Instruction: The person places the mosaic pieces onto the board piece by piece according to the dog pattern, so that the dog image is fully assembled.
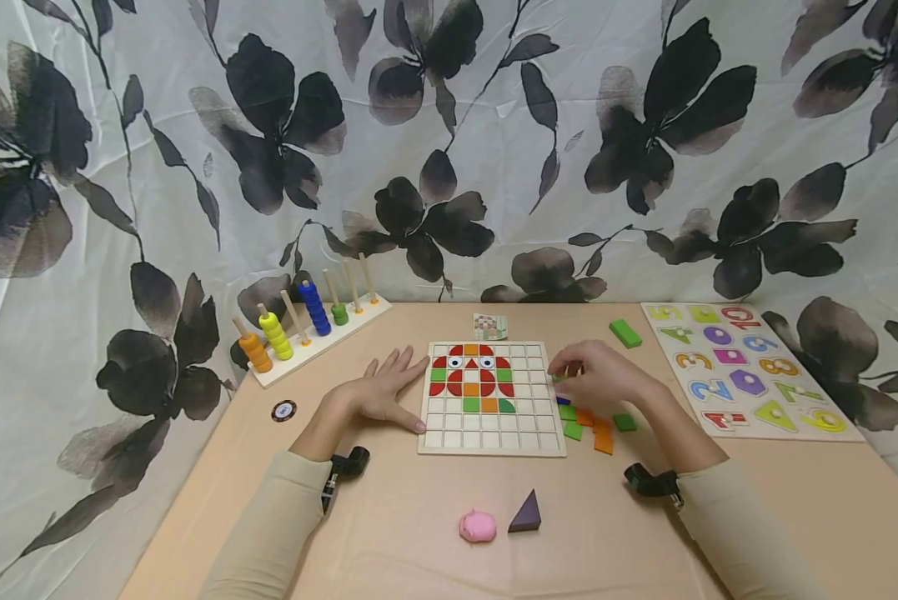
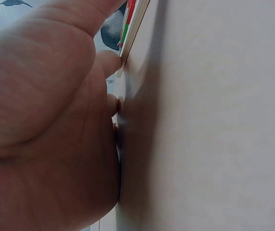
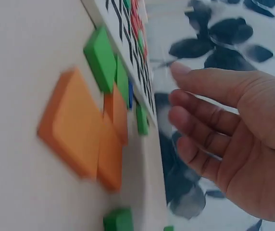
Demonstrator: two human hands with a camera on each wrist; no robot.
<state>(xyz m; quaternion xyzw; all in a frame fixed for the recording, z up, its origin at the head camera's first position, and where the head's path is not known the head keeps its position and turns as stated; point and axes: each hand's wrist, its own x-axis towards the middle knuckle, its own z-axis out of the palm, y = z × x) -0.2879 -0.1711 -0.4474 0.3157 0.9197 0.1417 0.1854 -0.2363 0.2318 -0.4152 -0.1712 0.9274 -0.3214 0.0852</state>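
Backdrop: white cloth [image 1: 539, 167] printed with dark flowers, hung behind a pale wood-toned table [image 1: 403, 533].

Head view. One gridded board [image 1: 491, 440], mid-table, its upper cells filled with red, orange, green and white pieces [image 1: 471, 389], two of them eyes. Left hand [image 1: 381, 387]: fingers spread wide, thumb at the board's lower left edge. Right hand [image 1: 602, 375]: fingers bent, above the board's right side and the loose tiles [image 1: 603, 436], which were orange, green and blue. Beyond the board lay one picture card [image 1: 489, 327]; to its right, one green block [image 1: 624, 333] and one number board [image 1: 744, 400]. At left stood one peg rack with coloured rings [image 1: 314, 308], one round chip [image 1: 283, 411] near it. In front: one pink pig figure [image 1: 478, 526], one dark triangular block [image 1: 526, 514].

Left wrist view. Palm edge down at the tabletop; board edge beyond the thumb.

Right wrist view. Fingers loosely curved, thumb near the fingertips; orange, green and blue tiles clustered beside the board's edge.
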